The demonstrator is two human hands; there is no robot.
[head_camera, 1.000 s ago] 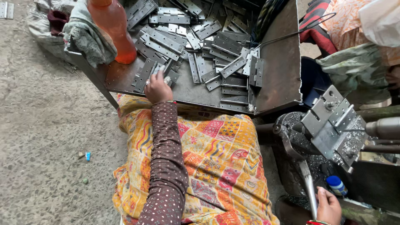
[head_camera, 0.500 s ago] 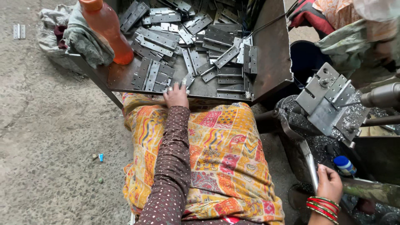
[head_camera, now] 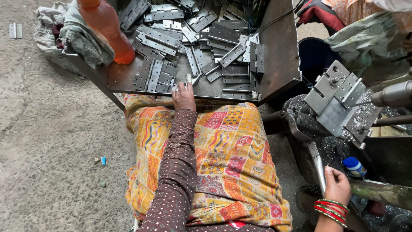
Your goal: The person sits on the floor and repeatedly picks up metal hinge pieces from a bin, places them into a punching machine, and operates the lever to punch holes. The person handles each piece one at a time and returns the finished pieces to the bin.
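Note:
My left hand [head_camera: 184,95] reaches forward to the front edge of a metal tray [head_camera: 279,56] heaped with several flat grey hinges [head_camera: 223,47]. Its fingertips touch the hinges nearest me; whether they pinch one is not clear. My right hand [head_camera: 337,187], with red and green bangles at the wrist, is closed around the lower end of a shiny metal lever [head_camera: 316,161] on a machine at the right. A brown dotted sleeve covers my left arm, which lies over a colourful patchwork cloth [head_camera: 227,159] on my lap.
An orange plastic bottle [head_camera: 105,32] and a grey rag [head_camera: 73,36] sit at the tray's left corner. The machine's steel fixture [head_camera: 337,103] is strewn with metal chips, and a blue-capped bottle [head_camera: 354,166] stands below it. A lone hinge [head_camera: 15,30] lies on the concrete floor.
My left hand slid rightwards along the tray's front edge, from the left stack of hinges to the middle. My right hand has risen on the lever and shows fully in view.

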